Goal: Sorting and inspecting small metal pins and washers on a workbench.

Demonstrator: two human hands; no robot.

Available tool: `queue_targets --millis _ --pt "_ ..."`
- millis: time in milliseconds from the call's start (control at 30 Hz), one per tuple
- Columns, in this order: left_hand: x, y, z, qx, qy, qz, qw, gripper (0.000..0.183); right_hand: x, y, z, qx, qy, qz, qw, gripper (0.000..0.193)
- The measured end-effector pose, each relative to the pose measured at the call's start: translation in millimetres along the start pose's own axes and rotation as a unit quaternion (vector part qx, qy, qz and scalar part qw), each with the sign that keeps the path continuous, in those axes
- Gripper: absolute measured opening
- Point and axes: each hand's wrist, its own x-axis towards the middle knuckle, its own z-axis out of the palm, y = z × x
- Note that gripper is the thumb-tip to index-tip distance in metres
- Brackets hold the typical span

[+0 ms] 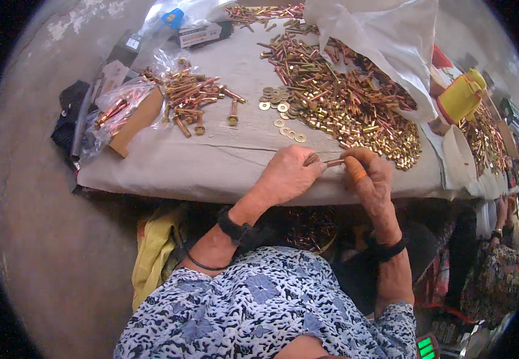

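Near the table's front edge, my left hand [286, 176] is closed, with small metal pieces that look like washers [311, 159] between thumb and forefinger. Just to its right, my right hand [372, 179] pinches a thin bolt [335, 162] that points toward the left fingers. Orange tape or a cover wraps one right finger. Whether the bolt's tip passes into the washers is hidden. Beyond my hands lie loose flat washers [283, 123]. Behind and to their right spreads a big heap of bolts [343, 84], with short gold sleeve-like pieces [391, 140] along its near side.
Thicker bolts with washers [191, 96] lie in a pile at left, beside a clear plastic bag [116, 113] and a cardboard strip [135, 122]. White sheeting [379, 36] covers part of the heap. At right are a yellow bag [461, 99] and another person's arm [501, 215].
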Motion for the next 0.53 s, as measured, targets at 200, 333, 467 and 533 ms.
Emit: queue_targets --millis 200,333,467,533 --pt "-1 12 -6 -0.026 -0.019 -0.082 0.996 0.023 3 2 2 0.129 0.037 0.056 0.989 0.023" --pt "-2 16 -4 -0.052 -0.017 -0.096 0.994 0.023 7 13 1 0.023 0.078 0.026 0.996 0.027" --pt "-1 12 -3 -0.049 -0.018 -0.081 0.995 0.021 6 7 3 -0.002 0.029 0.015 0.999 0.031" --pt "-1 11 -3 -0.044 -0.023 -0.071 0.996 0.021 5 9 6 0.032 0.044 0.021 0.998 0.035"
